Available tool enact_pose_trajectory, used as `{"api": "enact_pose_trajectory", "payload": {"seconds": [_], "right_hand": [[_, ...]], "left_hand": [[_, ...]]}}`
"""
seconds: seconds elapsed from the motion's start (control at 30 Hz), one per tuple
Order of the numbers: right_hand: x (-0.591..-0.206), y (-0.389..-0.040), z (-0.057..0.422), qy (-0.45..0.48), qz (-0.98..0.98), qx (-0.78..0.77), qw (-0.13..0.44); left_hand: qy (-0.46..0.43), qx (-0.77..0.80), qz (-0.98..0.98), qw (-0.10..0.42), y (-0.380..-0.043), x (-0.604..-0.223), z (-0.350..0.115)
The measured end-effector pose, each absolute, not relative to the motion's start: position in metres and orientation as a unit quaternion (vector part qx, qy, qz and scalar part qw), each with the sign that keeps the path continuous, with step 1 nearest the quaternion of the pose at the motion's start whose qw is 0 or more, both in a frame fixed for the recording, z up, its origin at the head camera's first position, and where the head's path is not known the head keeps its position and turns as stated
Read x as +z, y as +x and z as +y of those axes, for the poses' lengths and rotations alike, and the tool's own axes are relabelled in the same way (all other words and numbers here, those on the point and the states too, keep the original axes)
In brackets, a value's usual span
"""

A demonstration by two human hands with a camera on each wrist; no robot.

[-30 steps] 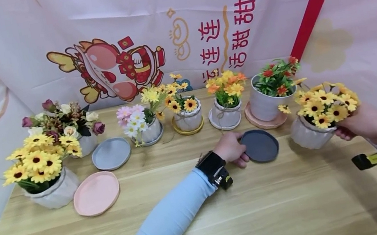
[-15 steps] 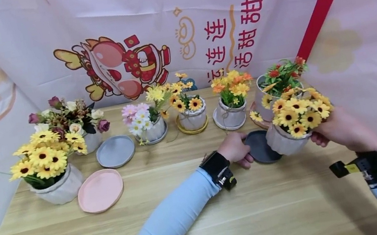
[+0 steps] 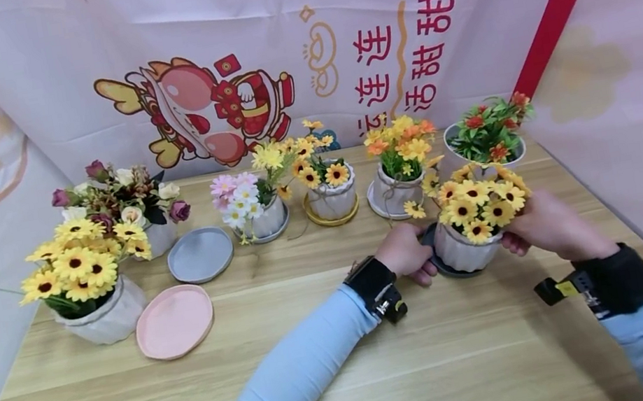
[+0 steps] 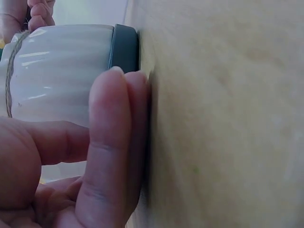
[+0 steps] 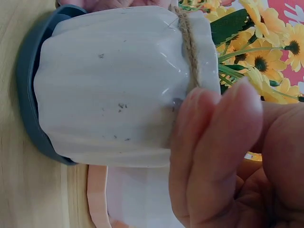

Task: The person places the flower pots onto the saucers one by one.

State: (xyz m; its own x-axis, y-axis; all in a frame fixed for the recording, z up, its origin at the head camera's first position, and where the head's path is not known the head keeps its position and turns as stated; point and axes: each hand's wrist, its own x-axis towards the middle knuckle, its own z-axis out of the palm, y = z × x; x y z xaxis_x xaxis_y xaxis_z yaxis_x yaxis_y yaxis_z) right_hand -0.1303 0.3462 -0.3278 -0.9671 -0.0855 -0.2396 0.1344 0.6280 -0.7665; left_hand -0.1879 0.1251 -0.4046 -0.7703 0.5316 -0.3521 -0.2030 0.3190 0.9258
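A white ribbed flowerpot point(image 3: 462, 249) of yellow daisies point(image 3: 475, 204) sits upright in a dark grey saucer point(image 5: 27, 95) on the table's right side. My right hand point(image 3: 556, 226) pinches the pot near its rim, its fingers by the twine point(image 5: 189, 45) tied there. At the saucer's left edge, my left hand point(image 3: 404, 252) holds the rim low against the tabletop. In the left wrist view its fingers point(image 4: 109, 123) lie alongside the saucer's edge, hiding part of it.
Potted flowers in saucers line the back, including orange blooms point(image 3: 401, 188) and a red-flowered pot point(image 3: 486, 137). At left are a blue-grey saucer point(image 3: 200, 255), a pink saucer point(image 3: 174, 322), a yellow daisy pot point(image 3: 108, 320) and a rose pot point(image 3: 160, 239).
My right hand has carried the daisy pot leftward and down from the right, over the dark saucer and into it. The left hand has stayed at the saucer's edge.
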Motion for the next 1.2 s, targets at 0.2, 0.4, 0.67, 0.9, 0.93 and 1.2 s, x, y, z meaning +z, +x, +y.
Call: {"api": "enact_pose_trajectory", "payload": {"seconds": [0.2, 0.4, 0.67, 0.9, 0.93, 1.2], "right_hand": [[-0.333, -0.133, 0.342, 0.015, 0.893, -0.432, 0.121], [-0.339, -0.133, 0.341, 0.022, 0.889, -0.442, 0.12], [-0.349, -0.134, 0.346, 0.04, 0.885, -0.448, 0.119], [-0.352, -0.132, 0.349, 0.031, 0.875, -0.465, 0.135], [-0.351, -0.131, 0.35, 0.029, 0.874, -0.466, 0.136], [-0.336, -0.116, 0.363, 0.016, 0.877, -0.464, 0.126]], "left_hand": [[0.116, 0.57, 0.748, 0.32, -0.187, -0.403, 0.125], [0.106, 0.564, 0.755, 0.317, -0.185, -0.401, 0.125], [0.104, 0.563, 0.756, 0.317, -0.185, -0.4, 0.125], [0.101, 0.567, 0.755, 0.313, -0.184, -0.402, 0.123], [0.101, 0.568, 0.755, 0.313, -0.184, -0.402, 0.123], [0.112, 0.544, 0.772, 0.309, -0.179, -0.396, 0.117]]}}
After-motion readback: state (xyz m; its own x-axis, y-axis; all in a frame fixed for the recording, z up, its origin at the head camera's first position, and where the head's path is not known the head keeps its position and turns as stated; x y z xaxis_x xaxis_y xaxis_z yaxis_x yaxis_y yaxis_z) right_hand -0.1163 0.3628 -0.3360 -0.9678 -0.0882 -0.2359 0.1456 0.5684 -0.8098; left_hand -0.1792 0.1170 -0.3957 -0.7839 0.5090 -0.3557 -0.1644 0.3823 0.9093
